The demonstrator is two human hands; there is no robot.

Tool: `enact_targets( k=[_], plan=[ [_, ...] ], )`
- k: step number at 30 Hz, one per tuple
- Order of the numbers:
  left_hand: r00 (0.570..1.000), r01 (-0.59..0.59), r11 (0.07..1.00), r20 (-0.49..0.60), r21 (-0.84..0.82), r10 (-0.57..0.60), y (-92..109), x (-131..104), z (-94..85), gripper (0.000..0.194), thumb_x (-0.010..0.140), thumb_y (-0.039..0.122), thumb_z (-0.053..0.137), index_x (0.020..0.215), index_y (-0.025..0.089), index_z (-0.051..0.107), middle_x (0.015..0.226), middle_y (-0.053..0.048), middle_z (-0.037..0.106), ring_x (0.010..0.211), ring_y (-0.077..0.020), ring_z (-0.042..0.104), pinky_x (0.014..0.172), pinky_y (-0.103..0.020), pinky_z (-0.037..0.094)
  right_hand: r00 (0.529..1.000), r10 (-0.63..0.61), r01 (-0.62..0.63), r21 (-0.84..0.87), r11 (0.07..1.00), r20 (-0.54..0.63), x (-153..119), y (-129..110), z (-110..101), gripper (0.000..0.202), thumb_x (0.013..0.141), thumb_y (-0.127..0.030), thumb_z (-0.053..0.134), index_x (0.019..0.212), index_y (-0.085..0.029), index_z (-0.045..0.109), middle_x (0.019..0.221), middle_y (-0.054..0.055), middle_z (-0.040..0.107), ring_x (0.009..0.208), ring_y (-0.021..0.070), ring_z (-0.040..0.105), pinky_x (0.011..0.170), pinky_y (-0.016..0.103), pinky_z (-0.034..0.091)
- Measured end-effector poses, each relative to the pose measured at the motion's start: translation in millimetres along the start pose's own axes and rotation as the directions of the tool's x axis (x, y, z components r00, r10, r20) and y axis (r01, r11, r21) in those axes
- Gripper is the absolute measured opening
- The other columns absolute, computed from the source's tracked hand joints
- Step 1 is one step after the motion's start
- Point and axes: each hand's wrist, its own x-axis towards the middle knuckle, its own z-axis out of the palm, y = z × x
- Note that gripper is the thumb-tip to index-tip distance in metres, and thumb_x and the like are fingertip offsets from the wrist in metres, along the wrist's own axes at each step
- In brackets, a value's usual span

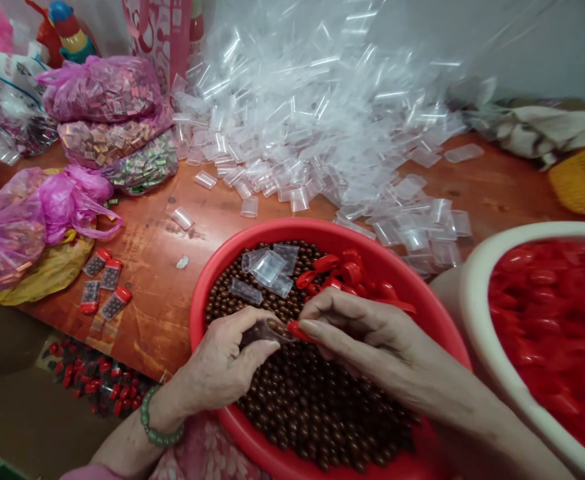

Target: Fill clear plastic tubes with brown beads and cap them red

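Over a red basin (pixel 252 233) of small brown balls (pixel 322 407), my left hand (pixel 235 357) pinches a clear plastic sleeve (pixel 259 333) with some brown balls inside. My right hand (pixel 372 340) holds a small red cap (pixel 299 330) between thumb and fingers, at the right end of the sleeve. Several empty clear sleeves (pixel 269 267) lie on the balls behind my hands. Loose red caps (pixel 352 270) rest at the basin's back right.
A big heap of clear sleeves (pixel 297 127) covers the table's back. Pink bags (pixel 107 90) and several filled packs (pixel 116 303) lie left. A white basin (pixel 477 287) of red caps stands right. Below left, a cardboard box (pixel 17 393) holds filled packs.
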Motion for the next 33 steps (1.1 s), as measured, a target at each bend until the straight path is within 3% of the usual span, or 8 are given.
enact_targets(
  k=[3, 9, 13, 19, 24, 27, 30, 33],
  plan=[
    [1.000, -0.018, 1.000, 0.011, -0.011, 0.018, 0.1, 1.1, -0.4, 0.022, 0.090, 0.023, 0.053, 0.107, 0.012, 0.064, 0.095, -0.004, 0.067, 0.087, -0.0145, 0.059, 0.081, -0.023, 0.043, 0.997, 0.057, -0.059, -0.034, 0.998, -0.046, -7.8, 5.7, -7.1, 0.030, 0.087, -0.048, 0.059, 0.075, -0.021, 0.060, 0.061, -0.002, 0.053, 0.054, 0.0100, 0.046, 0.048, 0.022, 0.037],
    [1.000, -0.016, 1.000, 0.015, -0.010, 0.016, 0.5, 1.5, -0.1, 0.022, 0.091, 0.024, 0.054, 0.106, 0.013, 0.065, 0.085, -0.002, 0.065, 0.077, -0.0122, 0.056, 0.072, -0.021, 0.043, 0.996, 0.072, -0.065, 0.126, 0.990, -0.056, -4.3, -8.7, 2.0, 0.030, 0.086, -0.049, 0.059, 0.075, -0.022, 0.057, 0.054, -0.005, 0.047, 0.045, 0.0078, 0.039, 0.040, 0.021, 0.029],
    [1.000, -0.015, 1.000, -0.017, -0.017, 0.014, 0.3, 1.2, 0.1, 0.020, 0.090, 0.022, 0.055, 0.104, 0.012, 0.065, 0.088, -0.003, 0.066, 0.079, -0.0126, 0.057, 0.075, -0.021, 0.043, 1.000, 0.011, -0.011, 0.027, 1.000, -0.018, 0.5, -6.8, 5.1, 0.029, 0.089, -0.045, 0.058, 0.073, -0.020, 0.059, 0.059, -0.003, 0.050, 0.050, 0.0078, 0.041, 0.044, 0.020, 0.033],
    [1.000, -0.004, 0.998, -0.016, -0.070, 0.002, 1.0, 3.5, -0.2, 0.021, 0.088, 0.021, 0.055, 0.105, 0.013, 0.065, 0.091, -0.004, 0.068, 0.082, -0.0134, 0.059, 0.077, -0.022, 0.045, 0.988, 0.059, -0.060, -0.001, 0.998, -0.140, -7.3, 0.7, -5.1, 0.032, 0.083, -0.050, 0.063, 0.071, -0.021, 0.058, 0.052, -0.005, 0.045, 0.044, 0.0080, 0.038, 0.040, 0.021, 0.032],
    [0.999, 0.043, 0.995, -0.009, -0.087, -0.044, 1.5, 3.4, -1.2, 0.020, 0.087, 0.024, 0.057, 0.103, 0.015, 0.065, 0.081, -0.001, 0.065, 0.074, -0.0125, 0.056, 0.071, -0.023, 0.043, 0.996, 0.049, -0.045, 0.055, 0.997, -0.068, -4.1, -11.4, 3.2, 0.029, 0.087, -0.047, 0.059, 0.074, -0.021, 0.060, 0.054, -0.004, 0.047, 0.044, 0.0070, 0.037, 0.039, 0.020, 0.029],
    [0.997, 0.070, 0.984, -0.012, -0.164, -0.073, -1.1, 3.0, -0.9, 0.020, 0.088, 0.026, 0.056, 0.103, 0.015, 0.063, 0.086, -0.003, 0.067, 0.080, -0.0145, 0.060, 0.075, -0.025, 0.045, 0.994, 0.084, -0.080, 0.065, 0.995, -0.069, -2.1, -4.2, 2.4, 0.031, 0.087, -0.049, 0.060, 0.075, -0.020, 0.059, 0.054, -0.005, 0.045, 0.044, 0.0068, 0.036, 0.037, 0.019, 0.027],
    [0.995, 0.088, 0.956, -0.009, -0.281, -0.094, -3.3, 3.7, 0.2, 0.019, 0.089, 0.025, 0.054, 0.104, 0.015, 0.061, 0.094, -0.007, 0.070, 0.089, -0.0167, 0.065, 0.082, -0.028, 0.047, 0.970, 0.146, -0.123, 0.129, 0.984, -0.192, -2.9, 6.1, -2.3, 0.028, 0.084, -0.050, 0.063, 0.089, -0.022, 0.062, 0.057, -0.005, 0.049, 0.047, 0.0085, 0.042, 0.041, 0.020, 0.034],
    [0.991, 0.124, 0.934, 0.003, -0.336, -0.130, -1.5, 4.6, 2.1, 0.018, 0.086, 0.026, 0.058, 0.099, 0.015, 0.060, 0.093, -0.008, 0.070, 0.088, -0.0178, 0.065, 0.082, -0.030, 0.048, 0.955, 0.135, -0.078, 0.215, 0.974, -0.263, -1.4, 5.9, -1.5, 0.035, 0.083, -0.047, 0.066, 0.108, -0.023, 0.063, 0.064, -0.003, 0.054, 0.057, 0.0118, 0.051, 0.051, 0.022, 0.044]
  ],
)
